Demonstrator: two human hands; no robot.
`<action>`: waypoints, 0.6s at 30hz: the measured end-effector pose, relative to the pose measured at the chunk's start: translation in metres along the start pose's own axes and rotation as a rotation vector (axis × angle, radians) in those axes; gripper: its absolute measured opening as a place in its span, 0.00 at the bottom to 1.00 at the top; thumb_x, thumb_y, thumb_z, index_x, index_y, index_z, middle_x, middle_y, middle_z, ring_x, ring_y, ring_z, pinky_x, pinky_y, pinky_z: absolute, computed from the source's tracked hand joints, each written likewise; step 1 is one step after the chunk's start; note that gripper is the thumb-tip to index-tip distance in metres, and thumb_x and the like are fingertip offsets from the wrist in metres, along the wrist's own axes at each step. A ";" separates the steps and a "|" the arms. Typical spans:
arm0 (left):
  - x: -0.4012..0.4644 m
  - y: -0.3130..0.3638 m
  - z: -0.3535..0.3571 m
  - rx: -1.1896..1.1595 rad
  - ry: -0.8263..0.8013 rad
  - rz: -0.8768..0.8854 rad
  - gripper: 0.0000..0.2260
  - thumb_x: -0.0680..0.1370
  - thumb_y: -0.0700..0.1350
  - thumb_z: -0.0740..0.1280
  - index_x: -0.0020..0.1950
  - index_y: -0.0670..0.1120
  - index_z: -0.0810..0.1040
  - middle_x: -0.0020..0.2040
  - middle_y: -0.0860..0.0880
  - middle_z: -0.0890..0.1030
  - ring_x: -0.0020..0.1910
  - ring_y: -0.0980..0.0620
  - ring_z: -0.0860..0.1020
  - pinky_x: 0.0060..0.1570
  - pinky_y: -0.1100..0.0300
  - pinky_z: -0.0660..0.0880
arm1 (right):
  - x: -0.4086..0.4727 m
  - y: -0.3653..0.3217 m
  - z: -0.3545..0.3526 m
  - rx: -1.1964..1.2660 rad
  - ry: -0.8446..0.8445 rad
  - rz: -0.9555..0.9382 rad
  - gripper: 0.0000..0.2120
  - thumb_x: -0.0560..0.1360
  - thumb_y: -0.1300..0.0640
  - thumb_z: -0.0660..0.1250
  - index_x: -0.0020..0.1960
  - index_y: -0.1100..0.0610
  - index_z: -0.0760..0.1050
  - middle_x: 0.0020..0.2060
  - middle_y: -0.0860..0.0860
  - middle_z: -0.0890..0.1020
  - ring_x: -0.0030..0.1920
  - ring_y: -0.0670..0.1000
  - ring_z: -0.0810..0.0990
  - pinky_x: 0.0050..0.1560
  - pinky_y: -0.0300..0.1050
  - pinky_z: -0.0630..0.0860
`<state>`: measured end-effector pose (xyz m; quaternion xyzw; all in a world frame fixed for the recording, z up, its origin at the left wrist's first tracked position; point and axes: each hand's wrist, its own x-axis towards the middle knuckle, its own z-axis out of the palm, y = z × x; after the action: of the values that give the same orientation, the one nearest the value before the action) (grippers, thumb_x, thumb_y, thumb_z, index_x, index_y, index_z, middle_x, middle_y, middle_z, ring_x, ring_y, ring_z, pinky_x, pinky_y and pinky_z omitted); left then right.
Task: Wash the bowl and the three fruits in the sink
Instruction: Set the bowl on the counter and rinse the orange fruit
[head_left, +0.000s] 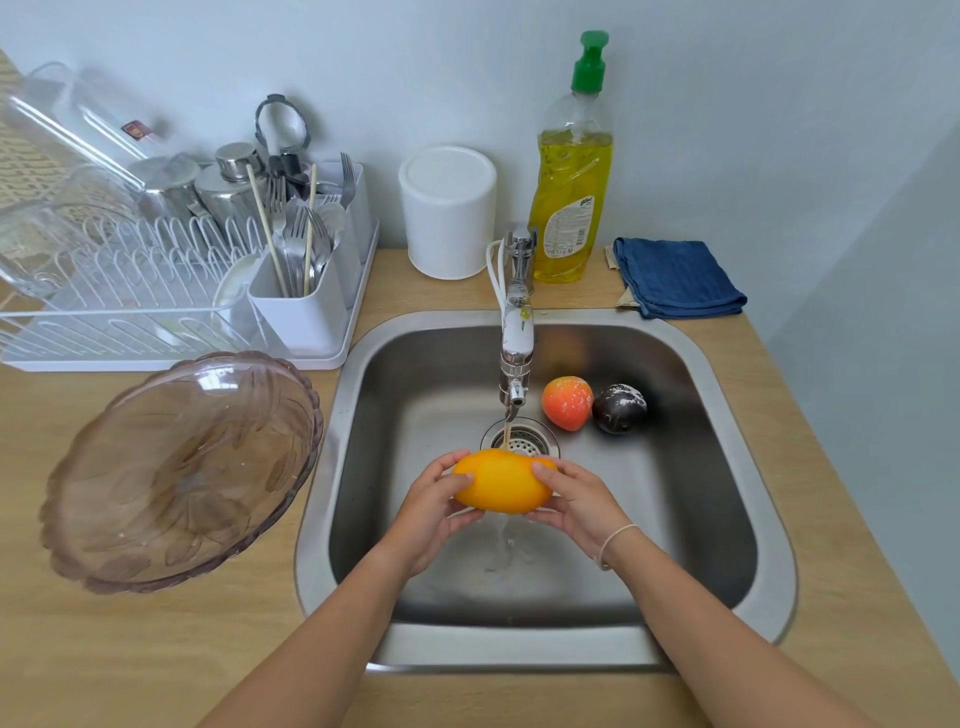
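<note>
A yellow-orange mango (501, 480) is held over the steel sink (737, 395) under a thin stream from the faucet (517, 343). My left hand (434, 512) grips its left end and my right hand (574, 501) grips its right end, fingers curled round it. Water runs off below the fruit. A red-orange fruit (567, 402) and a dark plum-like fruit (619, 409) with white smears lie on the sink floor at the back right, touching each other. The tinted glass bowl (179, 473) sits on the wooden counter left of the sink.
A white dish rack (171, 291) with glasses, steel cups and a cutlery holder stands at the back left. Behind the sink are a white canister (449, 210), a yellow dish soap bottle (571, 176) and a folded blue cloth (678, 275). The drain strainer (524, 441) lies under the faucet.
</note>
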<state>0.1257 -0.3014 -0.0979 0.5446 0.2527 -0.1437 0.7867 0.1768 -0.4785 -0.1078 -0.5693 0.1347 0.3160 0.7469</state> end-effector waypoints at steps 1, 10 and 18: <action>-0.001 0.000 0.001 -0.004 0.006 -0.015 0.14 0.79 0.43 0.63 0.65 0.48 0.70 0.60 0.45 0.71 0.57 0.40 0.77 0.54 0.51 0.78 | -0.001 0.000 0.001 -0.007 -0.005 -0.064 0.12 0.74 0.61 0.67 0.57 0.55 0.74 0.59 0.57 0.74 0.55 0.58 0.77 0.47 0.48 0.80; -0.002 -0.001 0.001 0.088 0.010 0.117 0.12 0.76 0.41 0.67 0.59 0.49 0.75 0.62 0.44 0.72 0.60 0.43 0.75 0.53 0.52 0.79 | -0.002 0.001 0.003 -0.020 0.016 0.031 0.14 0.76 0.53 0.63 0.61 0.56 0.72 0.59 0.57 0.74 0.57 0.61 0.77 0.48 0.49 0.81; -0.002 0.001 0.001 0.005 -0.007 0.025 0.18 0.76 0.46 0.66 0.66 0.48 0.70 0.61 0.45 0.73 0.56 0.40 0.79 0.50 0.52 0.80 | -0.005 -0.005 0.002 0.006 -0.051 -0.146 0.14 0.75 0.64 0.63 0.58 0.52 0.73 0.58 0.51 0.73 0.58 0.55 0.74 0.53 0.49 0.78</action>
<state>0.1246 -0.3018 -0.0961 0.5495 0.2427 -0.1362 0.7878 0.1754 -0.4786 -0.1008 -0.5672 0.0748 0.2747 0.7728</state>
